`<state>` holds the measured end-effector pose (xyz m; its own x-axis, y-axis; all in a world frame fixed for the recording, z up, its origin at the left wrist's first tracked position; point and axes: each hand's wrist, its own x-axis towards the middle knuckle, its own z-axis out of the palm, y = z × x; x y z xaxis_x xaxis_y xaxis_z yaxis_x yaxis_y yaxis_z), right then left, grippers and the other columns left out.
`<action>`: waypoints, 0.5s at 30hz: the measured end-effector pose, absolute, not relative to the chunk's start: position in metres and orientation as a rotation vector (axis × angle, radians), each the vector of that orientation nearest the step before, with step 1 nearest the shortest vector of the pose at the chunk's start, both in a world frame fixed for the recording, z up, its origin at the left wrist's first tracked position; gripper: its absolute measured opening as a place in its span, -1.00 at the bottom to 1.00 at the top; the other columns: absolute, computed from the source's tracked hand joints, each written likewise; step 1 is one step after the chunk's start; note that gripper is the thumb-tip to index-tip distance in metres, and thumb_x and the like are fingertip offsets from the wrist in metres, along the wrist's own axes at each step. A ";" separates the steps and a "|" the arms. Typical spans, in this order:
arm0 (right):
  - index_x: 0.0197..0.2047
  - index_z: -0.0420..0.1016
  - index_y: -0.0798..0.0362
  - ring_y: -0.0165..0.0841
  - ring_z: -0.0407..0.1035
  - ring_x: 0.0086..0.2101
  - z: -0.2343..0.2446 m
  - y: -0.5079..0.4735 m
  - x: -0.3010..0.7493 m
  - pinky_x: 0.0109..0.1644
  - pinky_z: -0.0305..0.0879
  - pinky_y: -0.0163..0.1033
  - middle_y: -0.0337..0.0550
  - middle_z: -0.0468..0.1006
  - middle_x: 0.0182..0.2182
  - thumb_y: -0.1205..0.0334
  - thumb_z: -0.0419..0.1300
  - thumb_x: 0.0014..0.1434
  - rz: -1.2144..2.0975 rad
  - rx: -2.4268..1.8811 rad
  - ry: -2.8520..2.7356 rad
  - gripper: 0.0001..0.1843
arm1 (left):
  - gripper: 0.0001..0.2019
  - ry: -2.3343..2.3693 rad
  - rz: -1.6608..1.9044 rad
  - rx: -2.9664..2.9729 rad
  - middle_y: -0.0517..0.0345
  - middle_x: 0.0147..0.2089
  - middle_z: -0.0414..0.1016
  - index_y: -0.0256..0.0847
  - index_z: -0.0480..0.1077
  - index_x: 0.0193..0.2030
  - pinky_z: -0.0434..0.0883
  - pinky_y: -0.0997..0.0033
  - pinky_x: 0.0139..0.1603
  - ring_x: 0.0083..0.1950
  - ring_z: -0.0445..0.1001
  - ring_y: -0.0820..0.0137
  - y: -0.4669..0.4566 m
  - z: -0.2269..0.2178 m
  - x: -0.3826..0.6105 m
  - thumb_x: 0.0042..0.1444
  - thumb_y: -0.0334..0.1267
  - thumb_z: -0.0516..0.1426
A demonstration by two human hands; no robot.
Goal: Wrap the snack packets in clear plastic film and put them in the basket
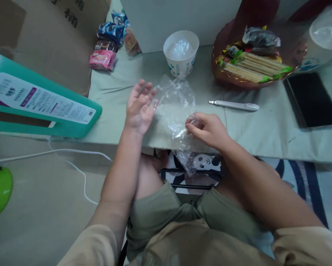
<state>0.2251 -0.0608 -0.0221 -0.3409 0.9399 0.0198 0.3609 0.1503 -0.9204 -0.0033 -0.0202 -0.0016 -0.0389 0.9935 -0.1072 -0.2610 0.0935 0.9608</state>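
A clear plastic bag (174, 107) lies crumpled on the low cloth-covered table (265, 129), one end hanging over the front edge. My right hand (206, 129) pinches the bag near its middle, fingers closed on the film. My left hand (139, 107) hovers at the bag's left edge with the palm up and the fingers spread, touching or nearly touching the plastic. Behind the bag stands a white paper cup (181, 51) lined with clear plastic.
A white pen-like utility knife (235, 106) lies right of the bag. A dark red bowl (223, 74) holds wrapped snacks. A black tablet (311, 99) is at far right, snack packets (107, 48) at back left, a teal stool (44, 107) on the left, a white cable (71, 155) on the floor.
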 end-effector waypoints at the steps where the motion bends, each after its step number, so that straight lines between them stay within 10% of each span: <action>1: -0.30 0.49 0.01 -0.38 0.44 -0.51 -0.025 -0.061 0.225 -0.33 0.30 -0.25 -0.23 0.59 -0.52 0.09 0.18 0.20 1.197 -1.271 -1.705 -0.82 | -0.68 1.089 1.207 0.845 0.07 0.09 0.57 -0.10 0.44 -0.06 0.56 0.41 -0.02 0.16 0.58 0.29 -0.019 -0.006 0.002 0.11 -0.02 0.27; 4: -0.25 0.44 -0.01 -0.36 0.46 -0.55 -0.034 -0.058 0.226 -0.40 0.34 -0.24 -0.23 0.60 -0.52 0.01 0.21 0.18 1.269 -1.324 -1.486 -0.78 | -0.58 1.053 0.793 0.827 -0.05 -0.17 0.64 -0.21 0.50 -0.20 0.59 0.36 -0.21 -0.09 0.66 0.23 -0.020 -0.017 0.020 0.10 0.16 0.28; 9: -0.12 0.44 -0.08 -0.34 0.40 -0.60 -0.038 -0.049 0.232 -0.51 0.34 -0.22 -0.30 0.52 -0.55 -0.11 0.20 0.19 1.376 -1.346 -1.300 -0.67 | -0.75 1.135 0.630 1.103 0.24 -0.52 0.52 -0.17 0.50 -0.12 0.32 0.55 -0.58 -0.57 0.49 0.47 -0.021 -0.016 0.032 0.08 -0.18 0.34; 15: -0.22 0.51 -0.08 -0.43 0.38 -0.47 -0.041 -0.044 0.242 -0.54 0.28 -0.26 -0.11 0.51 0.14 -0.04 0.16 0.23 1.155 -1.290 -1.316 -0.76 | -0.77 1.066 0.819 1.040 0.30 -0.47 0.42 -0.05 0.51 -0.10 0.42 0.49 -0.47 -0.52 0.42 0.51 -0.017 -0.017 0.023 0.09 -0.33 0.31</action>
